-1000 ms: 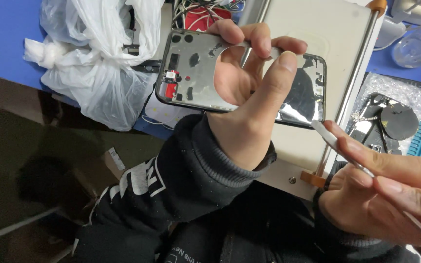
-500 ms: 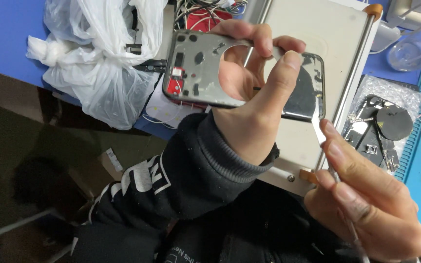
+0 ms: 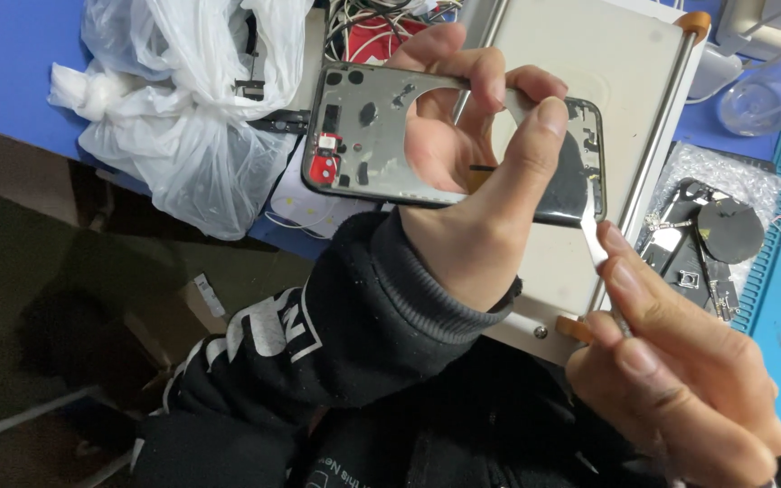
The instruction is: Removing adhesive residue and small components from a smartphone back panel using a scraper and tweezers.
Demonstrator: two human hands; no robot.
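Holding a grey metal phone back frame w/ large cut-out [image 3: 363, 136] up over the bench, left hand [image 3: 472, 208] grip clamped on it, fingers through the cut-out, thumb across the front. Pinching a thin silver metal pry tool [image 3: 592, 242] in right hand [image 3: 680, 389], grip clamped, tip touching frame's lower right edge. Behind: flat beige heating plate [image 3: 589, 72]; white plastic bag [image 3: 183, 99] at left on blue bench [image 3: 11, 72].
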